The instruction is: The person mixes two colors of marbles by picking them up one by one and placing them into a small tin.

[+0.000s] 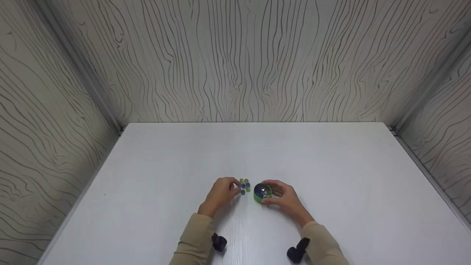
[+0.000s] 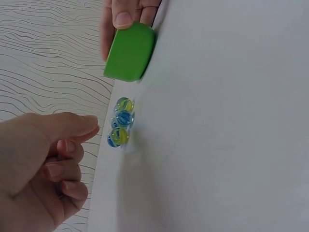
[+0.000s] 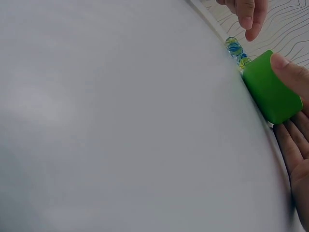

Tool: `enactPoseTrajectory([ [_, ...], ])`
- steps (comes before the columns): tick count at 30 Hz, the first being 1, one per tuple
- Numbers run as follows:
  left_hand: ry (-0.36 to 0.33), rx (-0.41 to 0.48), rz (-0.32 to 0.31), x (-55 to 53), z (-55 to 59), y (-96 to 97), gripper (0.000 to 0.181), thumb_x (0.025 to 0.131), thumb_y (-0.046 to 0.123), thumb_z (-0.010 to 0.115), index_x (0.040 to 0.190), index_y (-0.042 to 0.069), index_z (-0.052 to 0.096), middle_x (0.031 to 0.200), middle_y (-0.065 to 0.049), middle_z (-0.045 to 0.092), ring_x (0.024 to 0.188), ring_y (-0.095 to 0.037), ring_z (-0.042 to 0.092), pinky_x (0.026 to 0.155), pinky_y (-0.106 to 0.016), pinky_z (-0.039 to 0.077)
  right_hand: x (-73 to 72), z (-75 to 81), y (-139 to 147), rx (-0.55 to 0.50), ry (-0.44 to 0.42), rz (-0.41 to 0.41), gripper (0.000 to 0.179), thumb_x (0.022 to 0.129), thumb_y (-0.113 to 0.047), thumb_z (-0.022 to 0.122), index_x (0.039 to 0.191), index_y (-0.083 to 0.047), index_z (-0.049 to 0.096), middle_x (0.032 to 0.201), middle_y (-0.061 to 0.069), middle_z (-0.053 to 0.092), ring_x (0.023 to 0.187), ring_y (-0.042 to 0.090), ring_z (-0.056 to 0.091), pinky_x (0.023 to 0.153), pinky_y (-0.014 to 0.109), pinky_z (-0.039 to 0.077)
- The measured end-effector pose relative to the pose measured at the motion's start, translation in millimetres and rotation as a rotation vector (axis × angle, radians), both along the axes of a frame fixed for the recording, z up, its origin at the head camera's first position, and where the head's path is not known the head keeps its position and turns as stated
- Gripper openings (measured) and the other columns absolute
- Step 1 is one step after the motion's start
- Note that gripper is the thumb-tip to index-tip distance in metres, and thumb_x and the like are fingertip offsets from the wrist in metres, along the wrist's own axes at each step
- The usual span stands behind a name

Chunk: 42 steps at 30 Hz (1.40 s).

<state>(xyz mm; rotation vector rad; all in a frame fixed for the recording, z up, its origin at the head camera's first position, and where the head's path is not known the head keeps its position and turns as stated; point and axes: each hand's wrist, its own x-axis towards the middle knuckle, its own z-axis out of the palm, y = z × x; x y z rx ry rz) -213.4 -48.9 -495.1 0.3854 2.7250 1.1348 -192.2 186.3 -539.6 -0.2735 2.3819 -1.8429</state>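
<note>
Several glass marbles (image 1: 248, 185) with blue and yellow swirls lie in a tight cluster on the white table. My left hand (image 1: 222, 191) is just to their left, thumb and index finger pointing at them and holding nothing. In the left wrist view the marbles (image 2: 122, 118) sit a little beyond those fingertips. A small green bowl (image 1: 257, 199) stands right of the cluster, with blue marbles showing inside it. My right hand (image 1: 287, 198) grips the bowl from the right, thumb on the near side and fingers round the far side. The right wrist view shows that thumb pressed against the bowl (image 3: 270, 89).
The white table (image 1: 165, 154) extends all round both hands. Wood-grain panels (image 1: 235, 62) rise behind it and at both sides. A black wrist camera (image 1: 219, 243) is strapped at the left sleeve, another camera (image 1: 297, 252) at the right.
</note>
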Motion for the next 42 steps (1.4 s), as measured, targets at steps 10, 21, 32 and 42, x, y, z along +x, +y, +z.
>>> enactPoseTrajectory([
  [10,0.009,-0.014,-0.003,-1.1,-6.0,0.9,0.019,0.087,0.009,0.064,0.104,0.003,0.071,0.072,0.004,0.049,0.066,-0.008,0.043,0.056,-0.019,0.033,0.0,0.6,-1.1,0.007,-0.001,-0.002,0.065,0.072,-0.017,0.083,0.129,-0.001,0.056,0.134,0.022,0.058,0.129,0.037,0.053,0.105,0.032,0.045],
  [21,-0.004,-0.023,0.014,-2.1,-8.3,1.8,0.02,0.085,0.003,0.064,0.104,0.002,0.071,0.074,0.0,0.054,0.067,-0.009,0.045,0.057,-0.019,0.034,-0.6,1.3,-1.2,0.009,-0.006,-0.006,0.065,0.072,-0.017,0.083,0.129,-0.001,0.056,0.134,0.022,0.058,0.129,0.037,0.053,0.105,0.031,0.046],
  [32,0.044,-0.037,-0.01,-0.8,-8.6,0.4,0.02,0.086,0.0,0.058,0.101,0.002,0.071,0.097,-0.01,0.07,0.078,-0.014,0.051,0.071,-0.03,0.042,0.5,-0.4,-0.6,-0.015,-0.019,-0.001,0.067,0.072,-0.017,0.083,0.13,-0.001,0.054,0.135,0.022,0.057,0.131,0.037,0.052,0.106,0.03,0.044],
  [42,0.008,-0.036,0.015,-0.1,-10.7,0.0,0.018,0.085,0.005,0.063,0.101,0.002,0.071,0.106,-0.013,0.071,0.098,-0.024,0.064,0.092,-0.042,0.051,-0.1,-0.1,-0.8,-0.001,-0.025,-0.01,0.066,0.072,-0.018,0.083,0.13,-0.002,0.055,0.135,0.02,0.058,0.131,0.036,0.052,0.106,0.031,0.044],
])
